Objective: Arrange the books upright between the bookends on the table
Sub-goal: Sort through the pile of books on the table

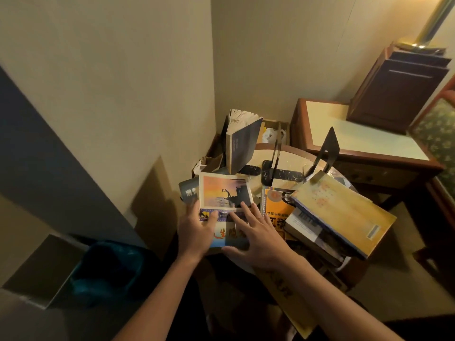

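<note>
as left hand point(197, 232) grips the sunset book point(225, 193), right hand point(258, 237) presses it.

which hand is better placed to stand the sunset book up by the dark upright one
Left, likely. The left hand grips the sunset book at its left edge, thumb on the cover; the right hand only lies flat on it. The dark upright book stands just beyond.

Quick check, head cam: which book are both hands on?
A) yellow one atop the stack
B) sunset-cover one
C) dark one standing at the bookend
B: the left hand holds the edge of the sunset-cover book with its thumb on top, and the right hand rests spread on its cover; the dark book and the yellow book are untouched.
</note>
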Tool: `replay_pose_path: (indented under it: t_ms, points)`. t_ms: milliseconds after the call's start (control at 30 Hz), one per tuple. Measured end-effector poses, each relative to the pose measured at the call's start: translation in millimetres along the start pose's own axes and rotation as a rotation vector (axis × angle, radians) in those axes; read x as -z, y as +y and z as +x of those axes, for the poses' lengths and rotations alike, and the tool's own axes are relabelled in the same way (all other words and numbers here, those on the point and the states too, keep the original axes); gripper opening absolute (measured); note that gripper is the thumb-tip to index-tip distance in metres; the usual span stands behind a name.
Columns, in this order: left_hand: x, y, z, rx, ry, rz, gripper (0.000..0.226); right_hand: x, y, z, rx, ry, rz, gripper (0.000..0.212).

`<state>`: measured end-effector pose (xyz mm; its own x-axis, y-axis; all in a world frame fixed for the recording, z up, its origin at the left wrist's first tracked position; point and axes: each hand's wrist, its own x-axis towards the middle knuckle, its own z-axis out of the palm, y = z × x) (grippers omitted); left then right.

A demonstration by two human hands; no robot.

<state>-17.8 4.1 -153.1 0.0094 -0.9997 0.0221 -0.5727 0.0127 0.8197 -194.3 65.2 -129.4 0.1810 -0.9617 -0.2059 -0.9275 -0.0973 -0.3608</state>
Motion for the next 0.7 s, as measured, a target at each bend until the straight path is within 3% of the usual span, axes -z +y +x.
replay_pose_path:
  t_ms: [100,167,233,367,467,533,700]
  points:
    - [18.1,22.8,-3.7,0.098,-0.041,-0.266,0.030,-0.2,-2.7,-7.1,0.060,0.051,-0.017,0.106]
    - [33.6,43.9,-5.6,0.198,-0.215,-0.572,0.037,4.0,-5.6,-12.2,0.072,0.153,0.061,0.095]
    - [44.5,59.8,-5.7,0.218,-0.333,-0.695,0.038,9.8,-3.1,-14.9,0.057,0.282,0.201,0.076]
    - [42.2,49.1,2.3,0.020,-0.419,-0.227,0.025,13.7,6.2,-21.3,0.015,0.376,0.313,0.051]
    - [30.8,24.8,9.9,-0.147,-0.572,0.361,0.084,15.3,7.6,-25.6,-0.016,0.369,0.439,0.044]
    - [24.4,16.5,3.5,-0.326,-0.538,0.619,0.112,16.3,8.2,-27.6,-0.024,0.342,0.445,0.050]
    - [28.0,8.9,-7.2,-0.439,-0.431,0.576,0.115,15.1,9.9,-26.9,-0.011,0.283,0.293,0.065]
